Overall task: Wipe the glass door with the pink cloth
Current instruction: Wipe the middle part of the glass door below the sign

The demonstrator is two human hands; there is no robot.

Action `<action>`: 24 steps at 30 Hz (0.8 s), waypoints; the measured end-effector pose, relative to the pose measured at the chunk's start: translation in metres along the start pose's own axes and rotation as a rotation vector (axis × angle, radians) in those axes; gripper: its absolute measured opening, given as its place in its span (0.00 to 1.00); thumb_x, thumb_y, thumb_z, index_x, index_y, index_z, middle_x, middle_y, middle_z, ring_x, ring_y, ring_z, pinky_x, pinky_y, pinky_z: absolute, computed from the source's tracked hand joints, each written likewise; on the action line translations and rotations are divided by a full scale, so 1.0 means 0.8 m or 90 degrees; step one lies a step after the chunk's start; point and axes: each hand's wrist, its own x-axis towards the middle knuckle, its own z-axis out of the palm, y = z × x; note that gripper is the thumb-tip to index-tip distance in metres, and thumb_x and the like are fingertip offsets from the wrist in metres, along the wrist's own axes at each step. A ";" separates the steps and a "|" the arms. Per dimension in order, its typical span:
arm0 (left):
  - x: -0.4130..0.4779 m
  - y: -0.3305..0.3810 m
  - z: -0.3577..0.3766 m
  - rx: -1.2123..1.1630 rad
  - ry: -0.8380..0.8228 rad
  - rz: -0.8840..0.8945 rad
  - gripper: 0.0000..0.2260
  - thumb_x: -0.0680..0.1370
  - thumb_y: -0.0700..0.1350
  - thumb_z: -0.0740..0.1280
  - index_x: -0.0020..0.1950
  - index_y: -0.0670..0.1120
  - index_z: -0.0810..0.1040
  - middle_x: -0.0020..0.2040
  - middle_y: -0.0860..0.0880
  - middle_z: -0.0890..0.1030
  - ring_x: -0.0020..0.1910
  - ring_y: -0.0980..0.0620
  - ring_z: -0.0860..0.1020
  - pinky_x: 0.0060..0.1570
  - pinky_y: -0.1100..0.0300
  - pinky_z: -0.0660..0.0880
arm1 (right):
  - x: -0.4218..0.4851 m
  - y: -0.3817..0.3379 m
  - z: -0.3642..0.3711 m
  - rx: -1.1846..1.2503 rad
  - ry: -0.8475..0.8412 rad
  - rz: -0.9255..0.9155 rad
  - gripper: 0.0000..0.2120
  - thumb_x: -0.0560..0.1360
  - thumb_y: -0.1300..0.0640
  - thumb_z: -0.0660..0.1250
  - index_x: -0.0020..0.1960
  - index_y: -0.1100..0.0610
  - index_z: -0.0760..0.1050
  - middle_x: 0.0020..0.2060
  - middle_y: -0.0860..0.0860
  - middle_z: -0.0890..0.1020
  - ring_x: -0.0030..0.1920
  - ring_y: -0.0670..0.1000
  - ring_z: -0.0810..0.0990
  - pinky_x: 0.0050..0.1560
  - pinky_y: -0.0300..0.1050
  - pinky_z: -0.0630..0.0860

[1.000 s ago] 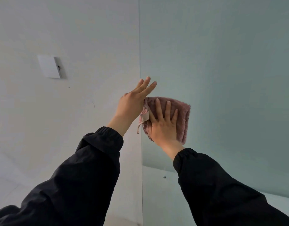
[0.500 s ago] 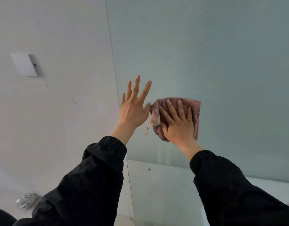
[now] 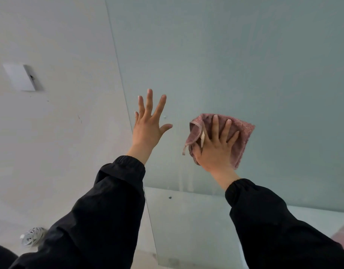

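The frosted, pale green glass door (image 3: 235, 65) fills the right and upper part of the view. My right hand (image 3: 217, 146) presses the folded pink cloth (image 3: 243, 133) flat against the glass with straight, spread fingers. A white label and a loose corner of the cloth hang at its left side. My left hand (image 3: 149, 123) lies flat on the glass with fingers spread, just right of the door's left edge, a short gap left of the cloth. Both arms wear black sleeves.
A white wall (image 3: 50, 133) stands left of the door's edge, with a white switch plate (image 3: 19, 77) on it. A coiled white cable (image 3: 32, 235) lies on the floor at lower left. Below the frosted area runs a lighter panel (image 3: 186, 220).
My right hand has slid the cloth to the right across the glass. My left hand turned flat onto the glass with fingers spread, and the gap between the hands has widened.
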 end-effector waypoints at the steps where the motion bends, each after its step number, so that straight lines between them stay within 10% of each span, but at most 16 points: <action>1: 0.000 0.001 0.000 0.002 -0.007 -0.004 0.41 0.76 0.55 0.68 0.77 0.60 0.41 0.75 0.55 0.31 0.77 0.42 0.37 0.72 0.37 0.54 | 0.002 -0.015 0.001 0.011 -0.006 0.028 0.39 0.77 0.36 0.52 0.77 0.46 0.32 0.78 0.54 0.40 0.74 0.67 0.37 0.65 0.68 0.26; 7: 0.002 -0.001 -0.004 0.051 -0.018 -0.011 0.43 0.76 0.55 0.68 0.74 0.62 0.35 0.75 0.55 0.30 0.77 0.43 0.38 0.73 0.41 0.58 | 0.015 -0.046 0.005 0.046 -0.072 0.089 0.40 0.77 0.38 0.57 0.78 0.55 0.41 0.75 0.58 0.34 0.72 0.69 0.32 0.64 0.76 0.32; 11: 0.000 0.005 -0.004 0.054 -0.029 -0.023 0.44 0.76 0.58 0.67 0.74 0.61 0.34 0.76 0.52 0.30 0.77 0.41 0.36 0.74 0.42 0.54 | 0.006 -0.015 -0.003 0.002 -0.086 -0.014 0.41 0.77 0.37 0.53 0.72 0.42 0.23 0.72 0.47 0.25 0.70 0.63 0.22 0.61 0.70 0.22; 16: 0.004 0.076 0.001 0.050 0.041 0.048 0.42 0.76 0.61 0.66 0.78 0.57 0.39 0.78 0.47 0.37 0.76 0.35 0.40 0.73 0.40 0.50 | -0.003 0.048 -0.024 -0.033 -0.079 -0.083 0.29 0.76 0.41 0.51 0.77 0.43 0.55 0.78 0.49 0.55 0.75 0.62 0.48 0.65 0.77 0.45; 24: 0.017 0.156 0.026 0.084 0.013 0.061 0.42 0.76 0.63 0.64 0.78 0.58 0.39 0.78 0.47 0.35 0.76 0.35 0.37 0.72 0.37 0.46 | -0.021 0.207 -0.058 -0.095 -0.052 -0.099 0.29 0.75 0.41 0.53 0.75 0.43 0.57 0.76 0.50 0.61 0.75 0.62 0.52 0.66 0.77 0.50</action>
